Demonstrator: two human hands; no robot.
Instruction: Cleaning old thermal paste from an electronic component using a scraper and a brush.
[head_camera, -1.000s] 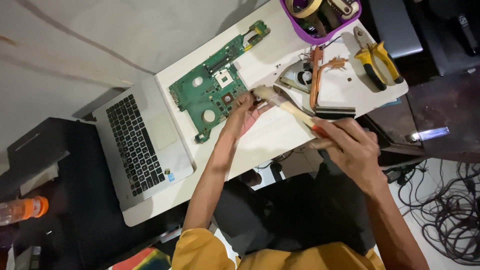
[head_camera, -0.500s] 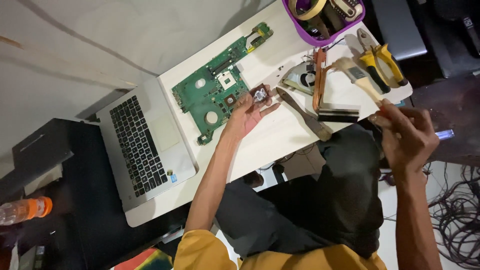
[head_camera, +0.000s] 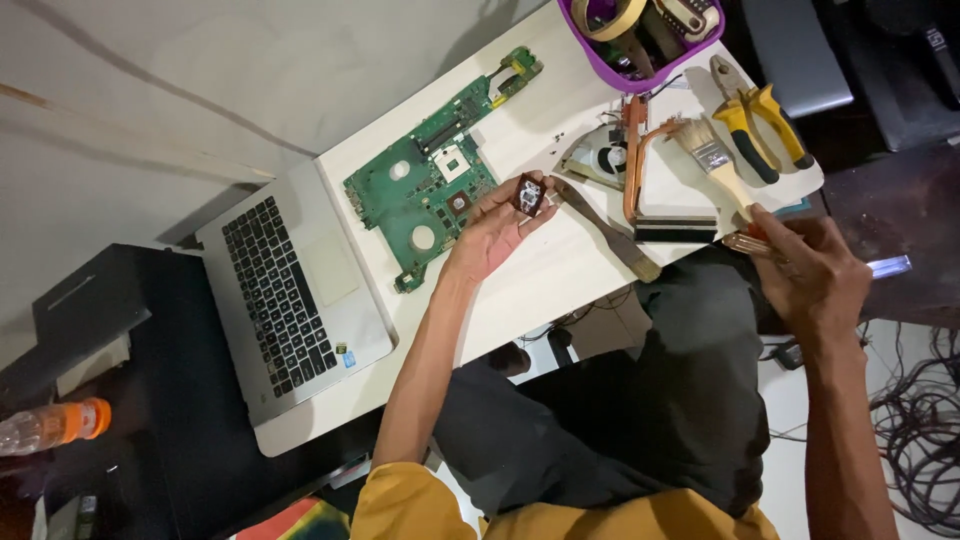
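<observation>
White desk (head_camera: 560, 290): left hand (head_camera: 490, 235) pinched small dark chip part (head_camera: 528, 194) by green motherboard (head_camera: 430, 185); right hand (head_camera: 805, 275) gripped paintbrush (head_camera: 712, 155).

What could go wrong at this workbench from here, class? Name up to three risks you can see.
1. The left hand pinches a small dark part by its fingertips above the green circuit board; it could slip and hit the bare board.
2. The right hand holds a paintbrush close to the yellow-handled pliers at the table edge; a nudge might knock them off.
</observation>
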